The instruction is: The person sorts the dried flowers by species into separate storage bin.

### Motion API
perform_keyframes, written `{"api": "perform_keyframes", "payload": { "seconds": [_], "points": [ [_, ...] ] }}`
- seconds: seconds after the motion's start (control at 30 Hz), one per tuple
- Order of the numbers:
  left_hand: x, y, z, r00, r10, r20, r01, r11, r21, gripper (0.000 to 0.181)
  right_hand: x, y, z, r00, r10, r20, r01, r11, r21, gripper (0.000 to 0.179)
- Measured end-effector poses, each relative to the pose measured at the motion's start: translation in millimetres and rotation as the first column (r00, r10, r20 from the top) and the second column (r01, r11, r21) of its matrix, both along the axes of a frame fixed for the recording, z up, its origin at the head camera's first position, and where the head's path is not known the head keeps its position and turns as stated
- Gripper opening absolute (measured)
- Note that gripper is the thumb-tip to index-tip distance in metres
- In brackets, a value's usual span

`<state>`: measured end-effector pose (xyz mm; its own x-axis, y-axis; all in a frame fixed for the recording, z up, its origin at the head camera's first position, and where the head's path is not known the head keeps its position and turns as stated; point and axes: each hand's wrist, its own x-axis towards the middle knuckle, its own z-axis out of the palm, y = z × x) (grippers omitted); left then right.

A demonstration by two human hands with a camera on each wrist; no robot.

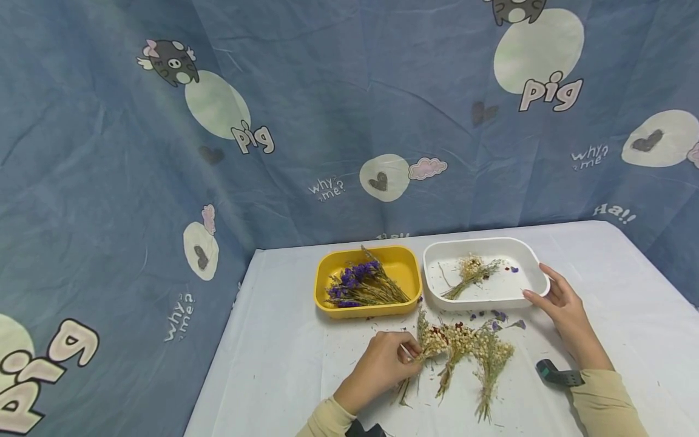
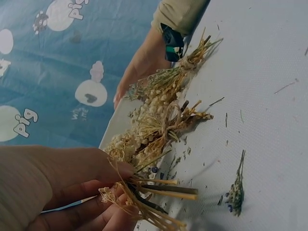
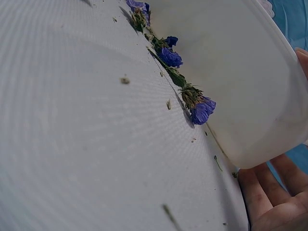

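Left hand (image 1: pixel 382 367) pinches the cream dried bunch (image 1: pixel 437 346) by its stems on the table (image 1: pixel 273 340). Right hand (image 1: pixel 565 309), fingers relaxed, touches the white tray (image 1: pixel 537 267) holding one pale sprig (image 1: pixel 471 274). Yellow tray (image 1: pixel 327 267) holds purple flowers (image 1: pixel 357 282).

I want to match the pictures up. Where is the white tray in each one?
Head view: the white tray sits right of centre, beside the yellow tray, with the right hand touching its rim.
Left wrist view: only its edge shows, left of centre.
Right wrist view: its wall fills the upper right.
Shared landmark: the right hand.
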<state>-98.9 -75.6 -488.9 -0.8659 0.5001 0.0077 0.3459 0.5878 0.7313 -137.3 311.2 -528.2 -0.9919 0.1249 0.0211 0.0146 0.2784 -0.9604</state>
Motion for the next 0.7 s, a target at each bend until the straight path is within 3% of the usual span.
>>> {"api": "perform_keyframes", "payload": {
  "seconds": [0.43,0.7],
  "points": [
    [-3.8,-1.1,6.7,1.0,0.006,-0.012,-0.005,0.999,0.052,0.012,0.6,0,0.2,1.0,-0.001,0.01,0.0,1.0,0.003,0.083],
    [-15.0,6.3,19.7,1.0,0.002,-0.017,-0.001,0.997,0.078,0.012,-0.2,0,0.1,1.0,-0.003,-0.006,0.003,1.0,0.001,0.083]
  ]
}}
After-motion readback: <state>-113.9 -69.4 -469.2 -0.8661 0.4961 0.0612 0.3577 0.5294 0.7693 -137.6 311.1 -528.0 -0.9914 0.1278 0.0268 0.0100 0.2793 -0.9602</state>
